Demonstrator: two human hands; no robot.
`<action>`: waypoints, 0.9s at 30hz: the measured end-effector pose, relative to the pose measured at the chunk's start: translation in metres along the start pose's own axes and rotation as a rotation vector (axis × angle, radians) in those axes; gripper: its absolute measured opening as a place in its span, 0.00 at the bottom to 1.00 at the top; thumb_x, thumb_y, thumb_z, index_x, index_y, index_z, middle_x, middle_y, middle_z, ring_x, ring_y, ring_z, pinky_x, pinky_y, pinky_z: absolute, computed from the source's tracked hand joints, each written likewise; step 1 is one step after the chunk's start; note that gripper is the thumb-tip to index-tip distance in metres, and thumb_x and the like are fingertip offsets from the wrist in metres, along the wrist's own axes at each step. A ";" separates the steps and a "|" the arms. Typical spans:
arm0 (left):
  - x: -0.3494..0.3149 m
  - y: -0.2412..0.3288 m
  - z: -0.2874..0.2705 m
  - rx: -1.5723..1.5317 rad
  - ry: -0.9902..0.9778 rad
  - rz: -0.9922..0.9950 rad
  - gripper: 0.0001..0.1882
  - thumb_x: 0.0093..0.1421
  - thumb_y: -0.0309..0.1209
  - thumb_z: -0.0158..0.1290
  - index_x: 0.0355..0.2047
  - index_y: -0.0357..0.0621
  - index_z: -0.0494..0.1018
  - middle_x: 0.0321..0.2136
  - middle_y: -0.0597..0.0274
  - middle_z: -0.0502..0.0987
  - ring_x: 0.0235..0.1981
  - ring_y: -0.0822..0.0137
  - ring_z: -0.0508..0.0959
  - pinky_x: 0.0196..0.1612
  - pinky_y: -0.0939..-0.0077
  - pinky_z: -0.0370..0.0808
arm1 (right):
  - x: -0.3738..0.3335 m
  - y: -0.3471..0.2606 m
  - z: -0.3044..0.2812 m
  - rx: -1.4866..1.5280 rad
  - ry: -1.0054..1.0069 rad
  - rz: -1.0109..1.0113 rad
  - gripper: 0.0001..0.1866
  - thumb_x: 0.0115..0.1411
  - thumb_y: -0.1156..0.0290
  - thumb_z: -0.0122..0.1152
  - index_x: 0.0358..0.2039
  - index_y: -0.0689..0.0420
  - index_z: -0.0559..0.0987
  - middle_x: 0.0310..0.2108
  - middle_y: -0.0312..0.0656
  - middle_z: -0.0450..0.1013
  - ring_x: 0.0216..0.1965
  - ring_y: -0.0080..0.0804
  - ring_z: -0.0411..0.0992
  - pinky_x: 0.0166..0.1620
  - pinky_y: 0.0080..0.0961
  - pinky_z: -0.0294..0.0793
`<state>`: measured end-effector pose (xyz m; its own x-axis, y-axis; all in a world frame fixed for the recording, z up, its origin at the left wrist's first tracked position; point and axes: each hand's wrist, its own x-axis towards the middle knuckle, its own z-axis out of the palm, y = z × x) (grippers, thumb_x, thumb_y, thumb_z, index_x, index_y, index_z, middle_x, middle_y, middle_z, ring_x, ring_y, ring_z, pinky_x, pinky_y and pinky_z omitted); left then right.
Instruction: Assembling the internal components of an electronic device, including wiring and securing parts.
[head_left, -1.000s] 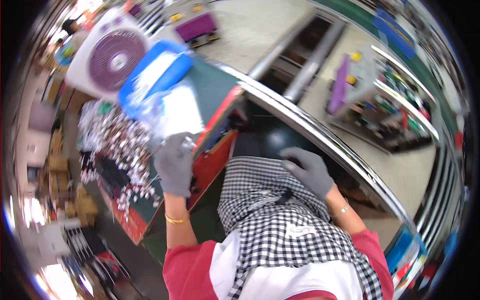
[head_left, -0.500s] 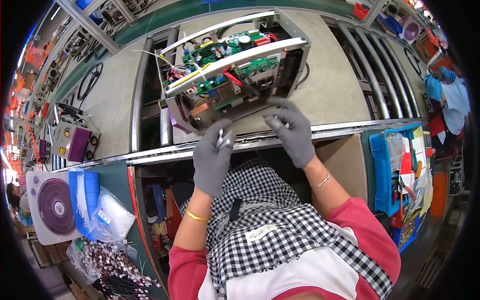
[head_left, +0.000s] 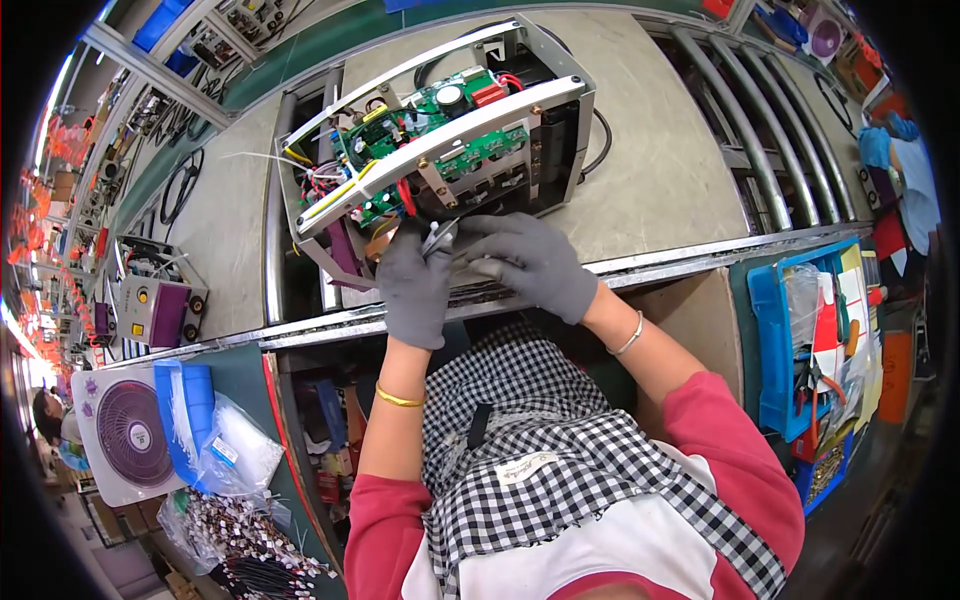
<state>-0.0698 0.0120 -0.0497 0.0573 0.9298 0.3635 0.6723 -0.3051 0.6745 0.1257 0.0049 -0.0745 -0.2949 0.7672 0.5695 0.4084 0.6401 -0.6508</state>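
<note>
An open metal-framed electrical unit (head_left: 430,165) stands tilted in view, with green circuit boards (head_left: 440,112), coloured wires (head_left: 325,180) and a purple panel (head_left: 347,250). At its near lower edge, my left hand (head_left: 415,295), in a grey glove, is closed around a small whitish, shiny piece (head_left: 438,238) whose kind I cannot make out. My right hand (head_left: 535,262), gloved too, reaches across from the right, its bent fingers pressed together close to the left fingertips. Whatever it pinches is hidden.
The unit rests over metal rollers (head_left: 272,250) and a grey board (head_left: 660,150). Left are another purple-sided unit (head_left: 160,300), a fan (head_left: 128,437), a blue bin (head_left: 183,410) and bundled cables (head_left: 250,545). At right stands a blue tray (head_left: 770,350) of tools; a person (head_left: 910,185) is beyond.
My right hand has moved left, and its fingers are now beside my left hand's. Both hands were apart before. The unit appears further left in the picture.
</note>
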 end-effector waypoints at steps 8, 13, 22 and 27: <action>0.002 -0.004 0.002 -0.088 0.017 -0.126 0.21 0.65 0.42 0.64 0.48 0.37 0.79 0.36 0.52 0.83 0.36 0.57 0.80 0.44 0.63 0.76 | 0.024 -0.012 -0.052 0.165 0.272 0.233 0.10 0.65 0.67 0.69 0.42 0.60 0.85 0.32 0.44 0.82 0.30 0.34 0.80 0.35 0.27 0.78; 0.002 -0.003 0.007 -0.171 0.056 -0.103 0.20 0.65 0.41 0.63 0.48 0.37 0.78 0.36 0.48 0.82 0.35 0.53 0.80 0.43 0.63 0.76 | 0.037 -0.007 -0.047 0.005 0.279 -0.008 0.08 0.63 0.68 0.70 0.41 0.57 0.85 0.32 0.43 0.82 0.32 0.39 0.81 0.36 0.30 0.79; 0.002 -0.003 0.007 -0.267 0.039 -0.140 0.21 0.67 0.42 0.63 0.48 0.35 0.79 0.38 0.55 0.83 0.37 0.64 0.79 0.45 0.66 0.75 | 0.040 -0.009 -0.044 -0.106 0.200 -0.079 0.10 0.61 0.69 0.72 0.41 0.57 0.85 0.35 0.44 0.83 0.34 0.42 0.82 0.38 0.33 0.81; -0.001 -0.001 0.005 -0.291 0.017 -0.142 0.20 0.68 0.41 0.62 0.48 0.35 0.78 0.39 0.55 0.83 0.38 0.63 0.80 0.48 0.67 0.75 | 0.046 -0.007 -0.038 -0.134 0.174 -0.091 0.09 0.61 0.66 0.71 0.40 0.54 0.85 0.33 0.43 0.82 0.34 0.41 0.81 0.37 0.33 0.80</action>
<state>-0.0663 0.0125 -0.0539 -0.0358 0.9646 0.2611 0.4335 -0.2204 0.8738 0.1414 0.0343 -0.0244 -0.1874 0.6808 0.7081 0.5011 0.6862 -0.5272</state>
